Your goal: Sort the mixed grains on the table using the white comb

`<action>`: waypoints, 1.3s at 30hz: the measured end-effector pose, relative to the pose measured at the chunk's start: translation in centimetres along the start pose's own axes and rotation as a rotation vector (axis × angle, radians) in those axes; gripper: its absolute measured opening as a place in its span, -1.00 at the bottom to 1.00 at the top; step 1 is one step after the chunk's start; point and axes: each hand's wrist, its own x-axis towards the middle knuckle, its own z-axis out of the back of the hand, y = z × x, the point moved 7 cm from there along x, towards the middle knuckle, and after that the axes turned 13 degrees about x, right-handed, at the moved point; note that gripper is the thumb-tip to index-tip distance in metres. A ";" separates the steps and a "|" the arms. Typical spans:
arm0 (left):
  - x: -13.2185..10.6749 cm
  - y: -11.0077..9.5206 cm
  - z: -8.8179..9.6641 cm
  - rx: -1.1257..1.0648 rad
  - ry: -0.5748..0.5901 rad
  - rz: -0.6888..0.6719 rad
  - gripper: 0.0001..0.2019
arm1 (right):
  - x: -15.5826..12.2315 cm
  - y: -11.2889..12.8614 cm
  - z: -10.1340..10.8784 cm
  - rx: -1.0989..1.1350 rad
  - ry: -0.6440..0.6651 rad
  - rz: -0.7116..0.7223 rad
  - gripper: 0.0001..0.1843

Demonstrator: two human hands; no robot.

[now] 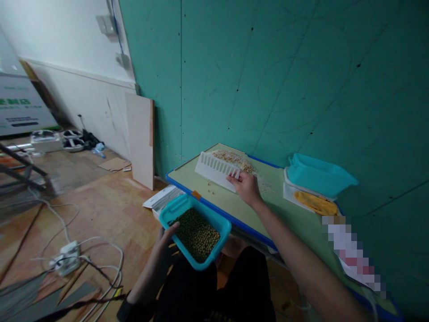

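Note:
My left hand (166, 238) grips the near left side of a turquoise plastic tub (221, 235), thumb over the rim, beside the table's front edge and above my lap. Inside the tub lie small dark green beans (189, 222) and round yellowish beans (206, 237), partly mixed. My right hand (247, 188) pinches the right end of a white plastic strip with a row of slots (216, 172), tilted up over the tabletop. Behind the strip spreads a pile of mixed pale grains and beans (234, 158), partly hidden by it. A few loose beans (210, 191) lie in front of the strip.
The pale green table (284, 210) with a blue edge stands against a green wall. At its right end are another turquoise tub (318, 174), a white container with an orange-yellow cloth-like thing (315, 203), and a blurred-out item. Cables and a power strip (67, 258) lie on the floor.

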 end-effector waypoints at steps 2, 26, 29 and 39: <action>0.1 0.1 0.1 0.004 0.001 0.004 -0.26 | 0.1 0.1 -0.2 -0.030 0.018 0.007 -0.79; -2.2 -1.1 -1.1 -0.038 0.062 -0.041 -0.29 | -7.5 5.8 -0.7 0.033 0.108 0.002 -0.80; -2.7 -1.2 -1.6 -0.055 0.094 -0.037 -0.31 | -4.6 4.5 0.4 -0.023 0.012 -0.009 -0.76; -1.9 -0.4 -1.7 -0.028 0.074 -0.018 -0.27 | 3.7 -1.1 1.4 -0.370 -0.098 -0.122 -0.82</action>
